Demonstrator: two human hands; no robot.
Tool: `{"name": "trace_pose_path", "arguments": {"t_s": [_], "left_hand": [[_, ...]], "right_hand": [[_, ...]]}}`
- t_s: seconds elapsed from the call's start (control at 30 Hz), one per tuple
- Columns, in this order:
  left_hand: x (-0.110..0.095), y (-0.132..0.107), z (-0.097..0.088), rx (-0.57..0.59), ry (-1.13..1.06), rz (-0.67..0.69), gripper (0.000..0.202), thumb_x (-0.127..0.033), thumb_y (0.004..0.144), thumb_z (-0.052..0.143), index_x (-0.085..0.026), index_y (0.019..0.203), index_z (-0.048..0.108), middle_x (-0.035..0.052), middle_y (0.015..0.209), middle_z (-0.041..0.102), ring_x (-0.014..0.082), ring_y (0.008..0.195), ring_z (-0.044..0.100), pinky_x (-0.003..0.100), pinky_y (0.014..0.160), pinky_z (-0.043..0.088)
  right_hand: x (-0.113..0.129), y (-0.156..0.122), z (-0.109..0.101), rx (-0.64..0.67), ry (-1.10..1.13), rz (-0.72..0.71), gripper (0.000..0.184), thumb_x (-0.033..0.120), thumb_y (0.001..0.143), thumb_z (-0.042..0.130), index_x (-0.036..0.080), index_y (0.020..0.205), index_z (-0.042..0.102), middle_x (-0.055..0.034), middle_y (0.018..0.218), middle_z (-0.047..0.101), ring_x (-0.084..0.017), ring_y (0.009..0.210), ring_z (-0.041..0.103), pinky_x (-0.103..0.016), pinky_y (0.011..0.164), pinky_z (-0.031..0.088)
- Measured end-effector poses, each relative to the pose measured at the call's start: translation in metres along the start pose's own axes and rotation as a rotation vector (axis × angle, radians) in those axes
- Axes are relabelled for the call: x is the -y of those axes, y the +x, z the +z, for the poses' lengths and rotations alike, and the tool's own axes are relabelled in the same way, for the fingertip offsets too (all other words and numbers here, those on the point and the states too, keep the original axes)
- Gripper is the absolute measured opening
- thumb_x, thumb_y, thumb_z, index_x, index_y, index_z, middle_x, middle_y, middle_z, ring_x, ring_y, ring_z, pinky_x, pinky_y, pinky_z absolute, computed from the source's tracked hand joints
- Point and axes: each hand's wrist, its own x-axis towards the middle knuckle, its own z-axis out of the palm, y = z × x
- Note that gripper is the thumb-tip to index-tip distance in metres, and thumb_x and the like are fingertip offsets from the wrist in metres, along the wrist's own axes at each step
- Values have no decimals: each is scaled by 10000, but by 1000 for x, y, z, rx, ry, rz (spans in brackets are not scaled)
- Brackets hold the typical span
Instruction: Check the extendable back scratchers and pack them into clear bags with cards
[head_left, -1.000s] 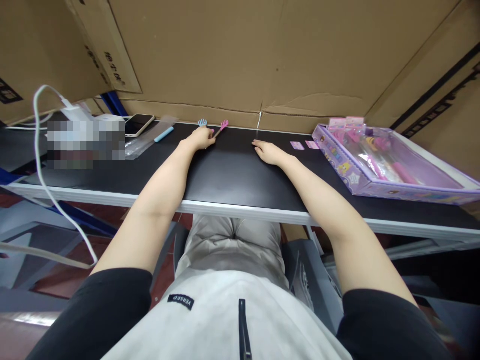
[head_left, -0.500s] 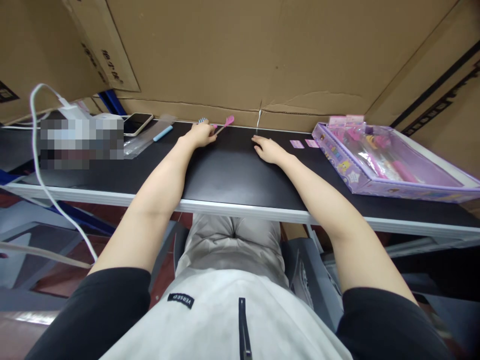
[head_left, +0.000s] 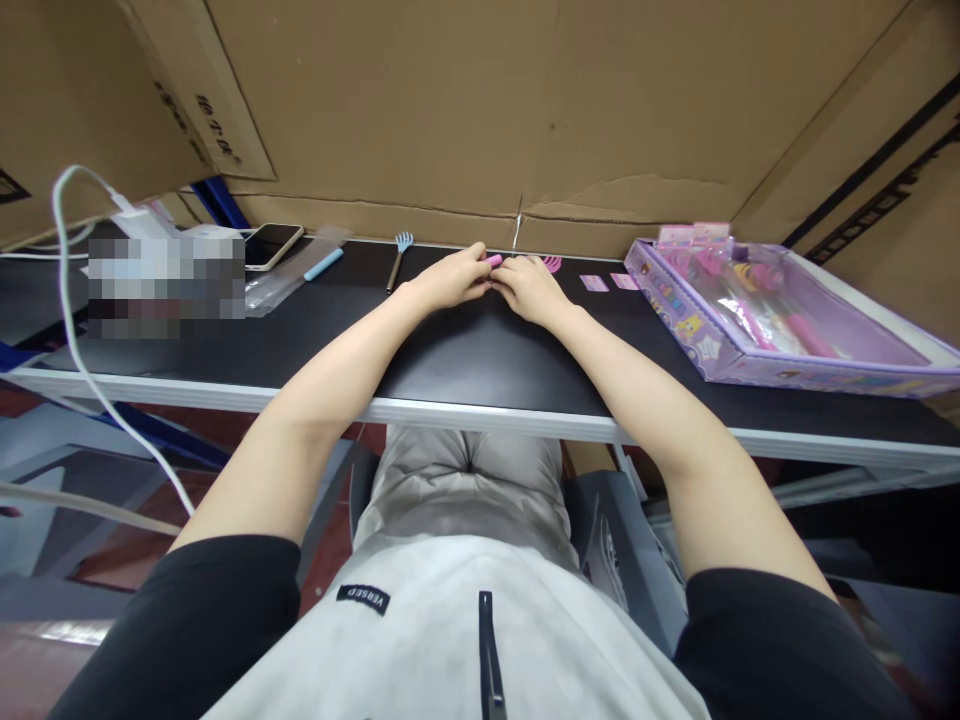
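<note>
Both hands are closed on one pink scratcher at upper centre of the frame. Left hand pinches the handle end, a short pink stub showing between its fingertips. Right hand lies curled over the shaft, knuckles up; the claw head pokes out just beyond it, toward the right. The two hands touch at the fingertips. How much of the shaft the right hand actually clamps is hidden under the palm. The scratcher sits low, at or just above the black table, near its far edge; contact with the top cannot be told.

Surroundings noted:
- Blue scratcher lies flat on the table just left of the left hand, apart from it, claw toward the far edge.
- Blue pen rests further left, on a clear sleeve.
- Phone lies screen up beside the sleeve, in the upper left.
- White cable loops down off the table's left end.
- Two pink cards lie flat just right of the right hand.
- Purple toy box stands at the right of the frame, well apart from both hands, filled with pink items under clear film.
- Cardboard walls off the whole back of the table.

Forearms cross the near edge of the table, elbows off it.
</note>
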Motion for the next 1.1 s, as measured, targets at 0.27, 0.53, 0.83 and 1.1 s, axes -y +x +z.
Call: {"name": "trace_pose_path", "arguments": {"t_s": [0.27, 0.53, 0.83, 1.1], "left_hand": [[15, 0, 5, -15, -77, -63, 291, -281, 1040, 609, -160, 1251, 769, 182, 1332, 662, 319, 1210, 720, 450, 1122, 536], [44, -7, 5, -58, -127, -112, 654, -204, 1002, 591, -202, 1655, 568, 158, 1498, 740, 296, 1396, 687, 414, 1206, 516], [59, -5, 12, -58, -65, -133, 439, -208, 933, 609, -174, 1301, 847, 130, 1260, 852, 284, 1214, 767, 368, 1093, 572], [51, -6, 7, -67, -122, -162, 427, -199, 930, 630, -171, 1293, 853, 141, 1267, 847, 300, 1199, 770, 394, 1094, 555]], "right_hand": [[-3, 3, 0, 91, -39, 59, 342, 174, 1117, 455, 119, 1326, 719, -217, 1373, 712, -345, 1256, 686, -490, 1090, 519], [-42, -2, 0, 27, -55, 163, 330, 138, 1083, 479, 138, 1320, 708, -223, 1364, 728, -380, 1311, 678, -529, 1131, 526], [-41, -1, 0, 10, -41, 147, 302, 285, 1129, 501, 169, 1302, 720, -213, 1313, 739, -385, 1285, 678, -552, 1115, 523], [-45, -1, 3, -4, -22, 128, 311, 251, 1104, 483, 160, 1289, 716, -232, 1308, 754, -410, 1280, 685, -607, 1097, 539]]}}
